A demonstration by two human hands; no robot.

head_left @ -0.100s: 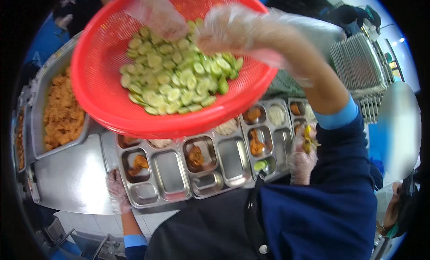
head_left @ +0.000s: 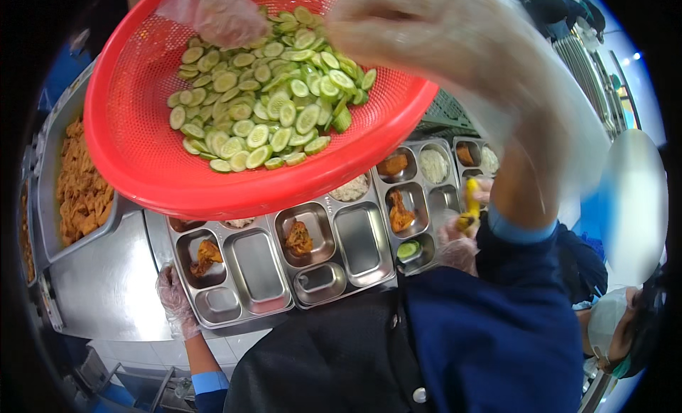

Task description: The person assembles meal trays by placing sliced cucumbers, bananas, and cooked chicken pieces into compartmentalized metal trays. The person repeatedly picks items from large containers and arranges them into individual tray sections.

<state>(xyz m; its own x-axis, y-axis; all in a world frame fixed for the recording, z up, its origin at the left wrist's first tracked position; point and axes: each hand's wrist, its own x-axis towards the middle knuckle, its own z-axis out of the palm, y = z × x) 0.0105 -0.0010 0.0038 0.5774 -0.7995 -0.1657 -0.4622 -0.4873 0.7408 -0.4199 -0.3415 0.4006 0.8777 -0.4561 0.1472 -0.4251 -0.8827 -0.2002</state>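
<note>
A red plastic basket [head_left: 177, 192] holds many sliced cucumbers [head_left: 263, 121]. Over its right side is my right hand [head_left: 405, 36], gloved in clear plastic and blurred, its fingers curled; what they hold, if anything, is hidden. My left hand [head_left: 176, 299], also gloved, is closed on the outer edge of the leftmost steel compartment tray [head_left: 241, 317]. That tray carries a piece of chicken [head_left: 204, 258] and some rice, partly hidden beneath the basket. Beside it, a second tray [head_left: 348, 299] has chicken [head_left: 298, 238] and rice [head_left: 349, 188] too.
Another person's gloved hand [head_left: 227, 18] is in the basket's far side. A co-worker's gloved hands [head_left: 458, 246] at the right hold a yellow thing [head_left: 470, 203] near a tray with cucumber slices [head_left: 408, 249]. A large metal pan [head_left: 99, 235] of orange-brown food stands left.
My right hand has lifted and looks larger. The basket and trays sit slightly further left in view. The other person's hand has moved left; the yellow thing is now higher.
</note>
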